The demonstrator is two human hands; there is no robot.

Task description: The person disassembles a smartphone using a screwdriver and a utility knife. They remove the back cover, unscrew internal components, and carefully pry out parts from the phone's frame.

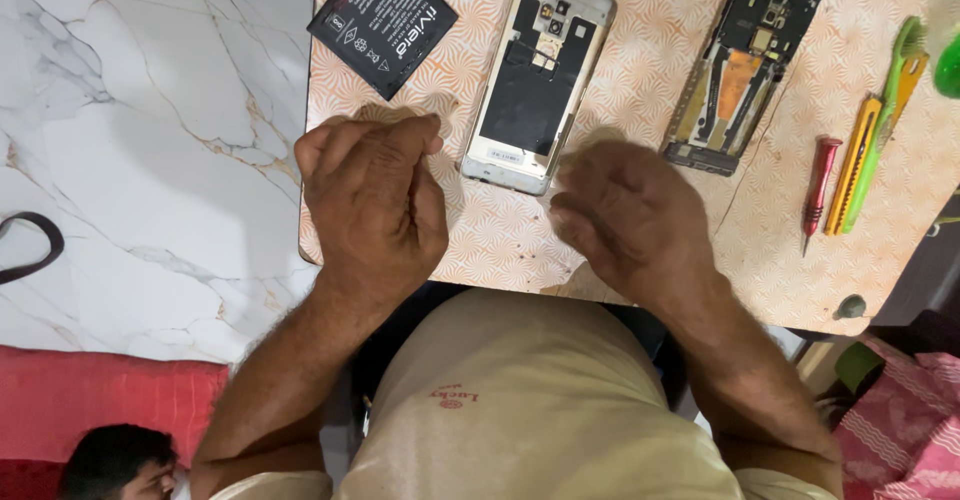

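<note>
My left hand (372, 198) hovers over the near left part of a small patterned table (640, 70), fingers curled together with nothing seen in them. My right hand (628, 215) is blurred, over the near middle of the table, fingers bent downward and apparently empty. Between and just beyond both hands lies an opened phone (537, 78) with its back off, showing a black cavity. A black flat battery (382, 22) lies at the far left. A second stripped phone frame (743, 65) lies to the right.
A red-handled screwdriver (819, 188) and a yellow-green utility knife (878, 130) lie at the table's right. Marble floor (130, 140) spreads to the left, with a red mat (90, 400) and another person's head (115, 460) at lower left. Pink cloth (900, 420) sits lower right.
</note>
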